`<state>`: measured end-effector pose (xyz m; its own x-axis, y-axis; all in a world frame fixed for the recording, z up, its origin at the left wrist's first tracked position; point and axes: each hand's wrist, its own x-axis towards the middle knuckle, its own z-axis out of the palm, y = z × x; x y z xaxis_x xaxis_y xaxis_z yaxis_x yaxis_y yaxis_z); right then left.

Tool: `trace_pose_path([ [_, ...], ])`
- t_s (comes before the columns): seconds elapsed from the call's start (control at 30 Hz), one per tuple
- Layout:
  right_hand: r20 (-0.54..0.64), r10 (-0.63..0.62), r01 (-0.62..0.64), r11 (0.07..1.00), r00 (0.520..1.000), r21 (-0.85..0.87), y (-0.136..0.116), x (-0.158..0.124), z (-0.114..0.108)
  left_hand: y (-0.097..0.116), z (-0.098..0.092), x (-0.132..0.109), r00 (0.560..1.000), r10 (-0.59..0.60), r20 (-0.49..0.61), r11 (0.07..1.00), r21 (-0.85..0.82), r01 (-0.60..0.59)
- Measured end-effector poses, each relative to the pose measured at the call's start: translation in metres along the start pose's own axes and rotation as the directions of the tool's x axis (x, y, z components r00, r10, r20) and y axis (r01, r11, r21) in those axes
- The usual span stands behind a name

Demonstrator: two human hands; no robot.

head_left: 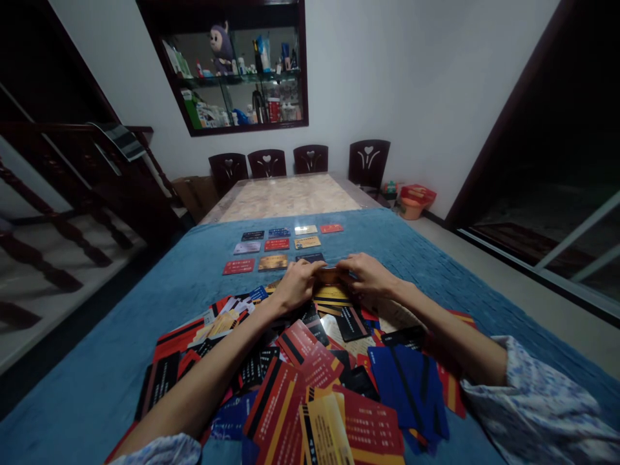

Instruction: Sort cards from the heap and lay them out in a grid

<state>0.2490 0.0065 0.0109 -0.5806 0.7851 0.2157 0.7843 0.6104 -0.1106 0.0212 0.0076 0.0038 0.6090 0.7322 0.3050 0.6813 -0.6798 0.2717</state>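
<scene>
My left hand (299,282) and my right hand (369,274) pinch the two ends of a brownish-orange card (330,276) between them. It is tilted so that little of its face shows; whether it is one card or several I cannot tell. Below my hands spreads a large loose heap of plastic cards (310,352) in red, black, blue and yellow, many with dark stripes. A yellow card (332,296) lies just under the held one. Beyond my hands, cards lie in neat rows, among them a red card (276,244), a gold card (272,262) and a dark card (310,258) partly behind my left fingers.
A blue cloth (194,258) covers the near part of the table; its far marble-patterned top (290,192) is bare. Several dark chairs (310,159) stand behind it. A wall cabinet (242,76) holds bottles and a plush toy. A wooden railing (58,219) is at left.
</scene>
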Motion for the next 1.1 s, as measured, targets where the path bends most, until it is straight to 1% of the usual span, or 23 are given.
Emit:
trace_pose_path([
  [0.13, -0.046, 0.039, -0.038, 0.999, 0.998, 0.020, 0.002, 0.000, 0.004, 0.002, 0.000, -0.001, 1.000, -0.011, -0.023, 0.999, 0.042, 0.012],
  [0.23, -0.088, 0.072, -0.066, 0.996, 0.994, 0.068, 0.003, 0.000, 0.006, 0.003, 0.000, -0.001, 0.999, 0.000, -0.033, 0.997, 0.076, 0.002],
  [0.37, -0.148, 0.103, -0.089, 0.991, 0.984, 0.099, 0.003, 0.001, 0.008, 0.004, 0.001, -0.001, 0.998, 0.021, -0.064, 0.986, 0.168, -0.010],
  [0.47, -0.178, 0.103, -0.084, 0.990, 0.979, 0.114, 0.005, 0.001, 0.010, 0.005, 0.003, -0.001, 0.994, 0.042, -0.098, 0.975, 0.223, -0.019],
  [0.6, -0.191, 0.094, -0.061, 0.983, 0.977, 0.172, 0.008, 0.002, 0.012, 0.004, 0.004, -0.001, 0.987, 0.083, -0.140, 0.955, 0.293, -0.039],
  [0.73, -0.215, 0.083, -0.036, 0.976, 0.973, 0.216, 0.008, 0.003, 0.013, 0.002, 0.006, -0.001, 0.976, 0.137, -0.171, 0.918, 0.391, -0.060],
  [0.87, -0.210, 0.086, -0.038, 0.974, 0.974, 0.222, 0.005, 0.002, 0.011, 0.002, 0.006, -0.002, 0.967, 0.170, -0.192, 0.881, 0.470, -0.061],
  [0.97, -0.189, 0.093, -0.050, 0.974, 0.978, 0.220, 0.000, 0.001, 0.005, 0.003, 0.004, -0.003, 0.971, 0.171, -0.170, 0.868, 0.493, -0.066],
  [1.1, -0.202, 0.075, -0.053, 0.992, 0.977, 0.111, -0.009, -0.001, 0.000, 0.005, 0.000, -0.004, 0.980, 0.141, -0.143, 0.870, 0.491, -0.053],
])
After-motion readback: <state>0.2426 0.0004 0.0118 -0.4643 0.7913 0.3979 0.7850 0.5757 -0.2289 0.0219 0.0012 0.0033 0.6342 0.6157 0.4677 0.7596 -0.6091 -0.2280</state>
